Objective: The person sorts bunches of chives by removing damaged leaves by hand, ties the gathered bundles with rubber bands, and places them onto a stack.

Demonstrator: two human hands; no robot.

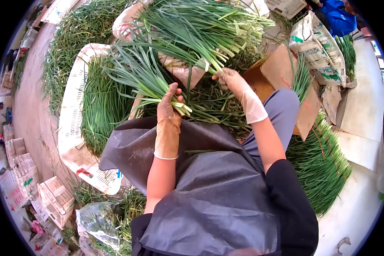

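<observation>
My left hand [170, 102], in a soiled thin glove, is wrapped round a bunch of garlic chives [147, 79]. Their pale cut ends point down to the right, and the leaves fan out to the upper left. My right hand [232, 81], gloved too, pinches the pale ends of a few garlic chive stalks [213, 64] at the lower edge of a large heap of garlic chives [192, 27]. Both hands are above my lap, which a dark apron [217, 192] covers. The right fingertips are partly hidden.
A white crate [70, 115] on the left holds garlic chives [100, 106]. Loose leaves [72, 55] litter the floor around it. At right are a cardboard box [281, 70], tied bunches of garlic chives [320, 166] and a printed white bag [322, 47]. A clear plastic bag [98, 219] lies lower left.
</observation>
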